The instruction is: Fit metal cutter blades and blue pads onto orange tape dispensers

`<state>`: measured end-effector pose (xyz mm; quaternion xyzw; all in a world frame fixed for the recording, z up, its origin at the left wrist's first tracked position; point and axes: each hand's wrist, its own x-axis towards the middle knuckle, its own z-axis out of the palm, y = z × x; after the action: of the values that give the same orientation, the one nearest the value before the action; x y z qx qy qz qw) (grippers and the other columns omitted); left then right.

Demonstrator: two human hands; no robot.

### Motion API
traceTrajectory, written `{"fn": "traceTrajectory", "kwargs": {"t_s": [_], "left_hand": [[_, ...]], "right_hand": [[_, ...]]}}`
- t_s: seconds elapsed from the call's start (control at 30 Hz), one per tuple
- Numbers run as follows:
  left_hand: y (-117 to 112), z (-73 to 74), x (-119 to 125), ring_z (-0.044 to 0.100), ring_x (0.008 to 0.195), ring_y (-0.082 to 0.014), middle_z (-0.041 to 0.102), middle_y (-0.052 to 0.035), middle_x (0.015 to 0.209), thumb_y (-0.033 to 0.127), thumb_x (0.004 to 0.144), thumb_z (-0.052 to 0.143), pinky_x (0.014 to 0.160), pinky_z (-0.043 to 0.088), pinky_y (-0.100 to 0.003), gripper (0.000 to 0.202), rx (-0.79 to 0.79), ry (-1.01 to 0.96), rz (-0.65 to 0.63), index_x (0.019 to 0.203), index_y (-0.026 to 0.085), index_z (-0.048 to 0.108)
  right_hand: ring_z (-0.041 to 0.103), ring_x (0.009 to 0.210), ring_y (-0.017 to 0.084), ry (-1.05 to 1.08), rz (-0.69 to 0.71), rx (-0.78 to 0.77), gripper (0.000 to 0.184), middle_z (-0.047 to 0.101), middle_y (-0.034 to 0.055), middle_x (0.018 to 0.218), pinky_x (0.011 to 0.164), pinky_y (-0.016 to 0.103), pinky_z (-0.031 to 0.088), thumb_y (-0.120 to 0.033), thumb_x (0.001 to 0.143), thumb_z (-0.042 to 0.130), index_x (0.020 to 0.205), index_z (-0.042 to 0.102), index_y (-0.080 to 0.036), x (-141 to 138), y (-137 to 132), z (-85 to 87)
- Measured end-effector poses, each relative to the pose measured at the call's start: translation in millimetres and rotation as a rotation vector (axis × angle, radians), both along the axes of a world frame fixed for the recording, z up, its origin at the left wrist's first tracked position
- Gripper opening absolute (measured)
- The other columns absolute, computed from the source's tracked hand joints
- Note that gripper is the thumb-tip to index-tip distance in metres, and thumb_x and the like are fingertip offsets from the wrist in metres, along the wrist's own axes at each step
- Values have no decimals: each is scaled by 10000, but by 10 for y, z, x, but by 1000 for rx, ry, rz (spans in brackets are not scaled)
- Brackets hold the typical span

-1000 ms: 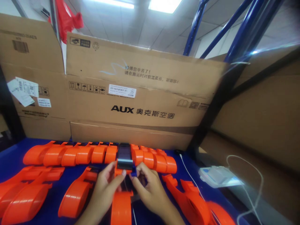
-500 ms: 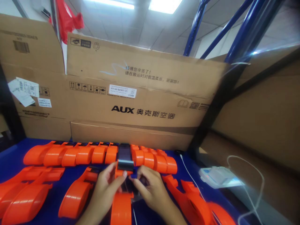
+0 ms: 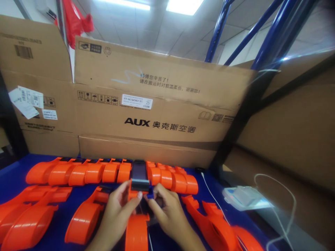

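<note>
Between my hands is an orange tape dispenser point(image 3: 136, 232) with a black top and a toothed metal edge across its head. My left hand point(image 3: 119, 209) grips the head from the left, thumb lying on the orange front. At the right side of the head, my right hand point(image 3: 169, 209) pinches a small dark blue part point(image 3: 149, 196) between thumb and forefinger. That part touches or sits very close to the dispenser; my fingers hide the exact contact. The dispenser's rounded orange body hangs below, partly cut off by the frame.
A row of orange dispensers point(image 3: 94, 173) lines the back of the blue table point(image 3: 62, 195). More orange dispensers point(image 3: 83, 218) lie left and right of my arms. A cardboard sheet point(image 3: 104, 115) stands behind. At right are a clear plastic box point(image 3: 235, 202) and a white cable point(image 3: 213, 197).
The dispenser body has shifted very slightly to the right. Both hands keep their grips, with almost no other movement.
</note>
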<state>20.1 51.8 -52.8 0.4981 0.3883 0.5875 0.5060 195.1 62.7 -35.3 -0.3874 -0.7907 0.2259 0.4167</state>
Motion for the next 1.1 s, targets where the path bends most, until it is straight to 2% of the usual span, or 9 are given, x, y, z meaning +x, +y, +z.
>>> {"fn": "traceTrajectory", "kwargs": {"t_s": [0.37,0.5,0.57,0.67,0.73,0.83,0.97,1.03,1.1], "left_hand": [[-19,-17,-4,547,586,-114,690,1,767,389,835,740,549,479,-220,272,-19,-26,-9,1019,197,679],[-6,21,-15,602,565,-117,707,-7,787,368,818,762,550,508,-230,366,-48,-131,2,1119,202,635],[-6,36,-11,643,530,-143,726,-14,765,368,799,778,541,531,-261,582,-73,-186,-54,1302,216,527],[-28,56,26,675,464,-184,735,-14,700,371,779,797,528,553,-304,838,-99,-228,-198,1471,223,348],[-60,77,65,700,476,-198,766,-61,838,372,758,814,537,569,-329,878,-111,-266,-248,1490,252,343],[-118,122,108,736,546,-217,743,-136,1111,360,739,831,600,596,-375,826,-125,-289,-289,1455,272,428],[-183,171,102,770,791,-274,689,-155,1277,310,709,861,735,608,-401,744,-130,-295,-359,1381,263,546],[-202,183,83,746,953,-322,680,-145,1308,354,721,847,770,610,-412,659,-125,-280,-336,1329,259,611],[-212,194,63,679,1130,-342,701,-129,1289,393,773,798,887,582,-422,517,-113,-193,-236,1254,245,681]], "right_hand": [[493,653,151,-66,0,85,174,539,-10,730,624,258,380,-262,942,556,800,459,-229,-2,-77,94],[455,659,152,109,36,71,180,475,-19,742,620,259,380,-328,946,545,820,456,-234,78,-50,106],[457,668,156,282,38,3,186,460,-21,749,625,257,393,-396,971,510,875,477,-240,92,-37,128],[564,769,185,441,133,-210,296,563,11,865,753,300,466,-485,985,480,1188,494,-269,65,-53,189],[625,860,216,470,234,-367,427,620,44,978,869,363,481,-527,974,484,1325,447,-287,39,-79,229],[649,900,247,503,317,-465,472,654,67,1011,879,395,485,-565,947,505,1323,479,-280,23,-96,244],[611,836,211,504,252,-423,404,627,49,960,761,327,488,-532,926,575,1226,511,-268,6,-57,180],[578,789,184,479,219,-397,374,594,32,932,698,288,477,-515,914,609,1167,501,-261,-20,-37,138],[546,751,165,457,229,-376,371,563,16,908,639,258,457,-512,902,632,1122,476,-258,-56,-29,102]]}}
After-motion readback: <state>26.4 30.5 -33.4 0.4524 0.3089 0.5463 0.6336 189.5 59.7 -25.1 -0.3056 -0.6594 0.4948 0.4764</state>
